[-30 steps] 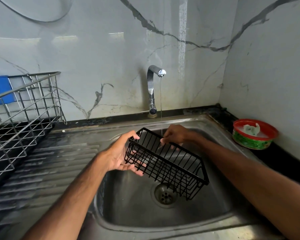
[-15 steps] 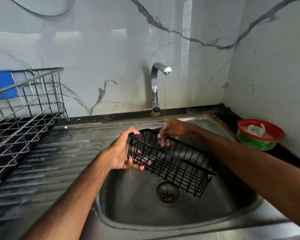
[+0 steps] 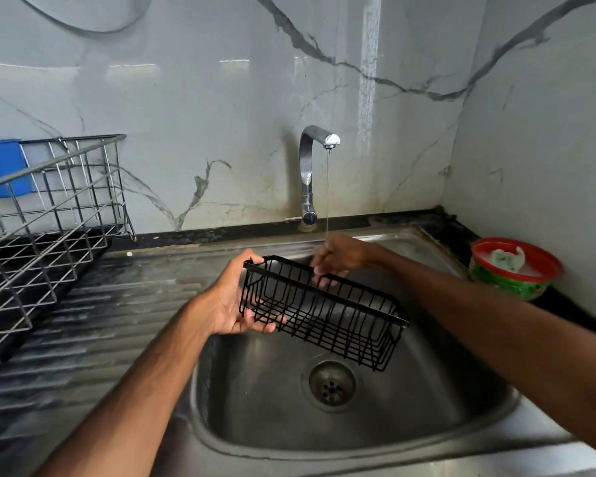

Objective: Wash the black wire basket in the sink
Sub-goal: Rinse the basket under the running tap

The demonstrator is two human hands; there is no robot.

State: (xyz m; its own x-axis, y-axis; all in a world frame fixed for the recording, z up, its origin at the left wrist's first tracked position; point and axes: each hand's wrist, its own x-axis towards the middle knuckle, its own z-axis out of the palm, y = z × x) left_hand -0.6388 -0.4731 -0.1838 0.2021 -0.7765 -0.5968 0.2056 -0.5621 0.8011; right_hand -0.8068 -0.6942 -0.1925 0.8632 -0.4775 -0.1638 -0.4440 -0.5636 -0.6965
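The black wire basket (image 3: 327,313) hangs tilted over the steel sink (image 3: 255,407), its right end lower, above the drain (image 3: 331,383). My left hand (image 3: 229,301) grips its left end, thumb over the top rim and fingers under the bottom. My right hand (image 3: 339,256) is at the far rim, fingers curled down over the wires. A thin stream of water from the chrome tap (image 3: 310,166) falls onto my right hand.
A metal dish rack (image 3: 45,222) stands on the ribbed drainboard (image 3: 83,332) at the left, with a blue item behind it. A red-rimmed green bowl (image 3: 515,270) with a cloth sits on the counter at the right by the wall.
The basket has risen slightly and turned more level. My right hand has shifted along the far rim under the water stream. My left hand keeps its hold.
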